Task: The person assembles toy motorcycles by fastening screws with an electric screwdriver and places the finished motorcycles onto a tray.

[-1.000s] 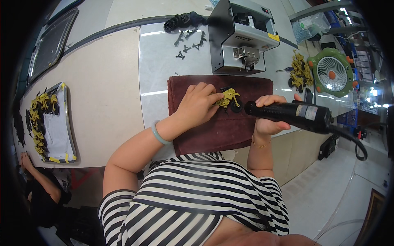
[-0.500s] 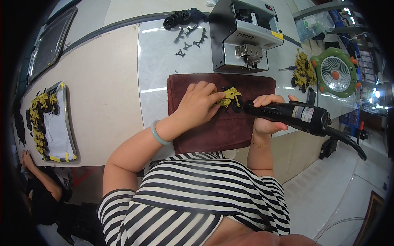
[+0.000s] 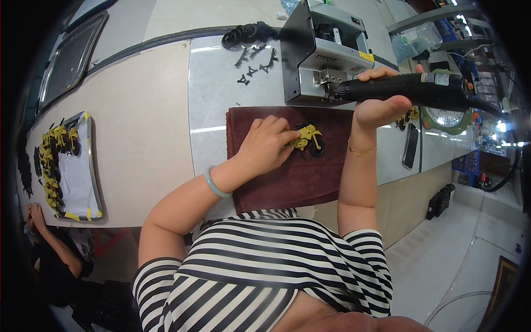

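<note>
Left hand (image 3: 265, 145) pinches the toy motorcycle (image 3: 307, 135), seemingly steadying it, while right hand (image 3: 380, 112) grips the electric screwdriver (image 3: 406, 89), nose right at the screw feeder (image 3: 327, 53)!

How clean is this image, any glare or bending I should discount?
Head view: pale light streaks reflect off the white tabletop; head view: bright spots glare at the far right; head view: the dark strip behind the table curves toward the black rim; head view: the toy motorbike is small but readable.
</note>
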Tool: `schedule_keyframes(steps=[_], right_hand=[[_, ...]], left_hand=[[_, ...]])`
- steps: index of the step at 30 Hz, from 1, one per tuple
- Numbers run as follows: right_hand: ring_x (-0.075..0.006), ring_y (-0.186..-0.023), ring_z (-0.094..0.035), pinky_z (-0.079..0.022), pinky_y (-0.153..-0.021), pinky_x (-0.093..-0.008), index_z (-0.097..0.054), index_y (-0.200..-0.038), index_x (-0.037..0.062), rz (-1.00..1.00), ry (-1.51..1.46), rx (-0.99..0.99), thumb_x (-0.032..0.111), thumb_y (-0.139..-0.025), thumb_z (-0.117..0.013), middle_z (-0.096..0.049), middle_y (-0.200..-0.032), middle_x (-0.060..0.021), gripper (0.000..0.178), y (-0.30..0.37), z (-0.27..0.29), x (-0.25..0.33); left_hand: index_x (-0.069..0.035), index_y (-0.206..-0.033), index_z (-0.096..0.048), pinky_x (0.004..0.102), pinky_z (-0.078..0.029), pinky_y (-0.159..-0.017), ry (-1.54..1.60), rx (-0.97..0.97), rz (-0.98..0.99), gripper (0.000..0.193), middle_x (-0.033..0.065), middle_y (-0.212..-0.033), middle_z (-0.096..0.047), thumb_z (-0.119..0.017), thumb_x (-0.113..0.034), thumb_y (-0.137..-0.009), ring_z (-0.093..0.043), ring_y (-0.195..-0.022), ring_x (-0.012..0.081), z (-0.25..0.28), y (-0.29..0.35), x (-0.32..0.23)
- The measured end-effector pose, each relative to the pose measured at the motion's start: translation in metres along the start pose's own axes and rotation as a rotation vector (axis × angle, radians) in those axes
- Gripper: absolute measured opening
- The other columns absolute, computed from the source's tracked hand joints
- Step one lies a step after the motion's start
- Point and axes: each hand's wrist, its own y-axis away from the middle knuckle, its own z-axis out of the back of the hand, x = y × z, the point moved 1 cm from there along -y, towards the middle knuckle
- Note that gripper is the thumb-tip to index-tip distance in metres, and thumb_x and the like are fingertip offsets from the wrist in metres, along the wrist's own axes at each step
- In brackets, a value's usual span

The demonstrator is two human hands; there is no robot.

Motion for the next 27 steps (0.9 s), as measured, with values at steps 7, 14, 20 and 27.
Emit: schedule_keyframes(steps=[7,14,20,27], right_hand=[[-0.0173,-0.050,-0.053,-0.047,-0.052,-0.0267,-0.016,-0.129,-0.0023,-0.212,-0.136,0.105,0.072,-0.076,-0.039,-0.052,-0.065,-0.0117,0.095,0.035,0.007,0.025],[-0.0181,-0.055,-0.054,-0.049,-0.055,-0.0288,-0.013,-0.131,0.0005,-0.308,-0.207,0.135,0.073,-0.071,-0.044,-0.053,-0.073,-0.0120,0.099,0.085,0.006,0.041],[-0.0183,-0.057,-0.056,-0.050,-0.056,-0.0281,-0.019,-0.124,-0.0005,-0.291,-0.224,0.149,0.072,-0.072,-0.046,-0.054,-0.075,-0.0131,0.093,0.099,0.011,0.031],[-0.0174,-0.057,-0.056,-0.050,-0.056,-0.0265,-0.025,-0.115,-0.0007,-0.207,-0.190,0.196,0.070,-0.075,-0.042,-0.055,-0.077,-0.0135,0.083,0.102,0.012,0.029]], left_hand=[[-0.012,-0.099,-0.064,0.0314,-0.033,-0.071,0.010,-0.002,0.003,0.032,-0.0007,-0.086,-0.051,-0.069,-0.012,-0.067,-0.047,-0.084,0.0169,-0.001,0.000,0.001],[-0.012,-0.097,-0.065,0.0312,-0.033,-0.070,0.005,-0.011,0.018,0.032,-0.0008,-0.085,-0.051,-0.069,-0.012,-0.066,-0.047,-0.083,0.0169,0.000,0.002,0.001],[-0.012,-0.097,-0.065,0.0314,-0.033,-0.071,0.019,-0.011,0.019,0.032,-0.0007,-0.085,-0.051,-0.069,-0.012,-0.066,-0.047,-0.083,0.0170,-0.001,0.000,0.000],[-0.012,-0.097,-0.065,0.0310,-0.033,-0.071,0.003,-0.006,0.021,0.031,-0.0008,-0.085,-0.051,-0.069,-0.012,-0.066,-0.047,-0.083,0.0168,-0.001,0.000,0.000]])
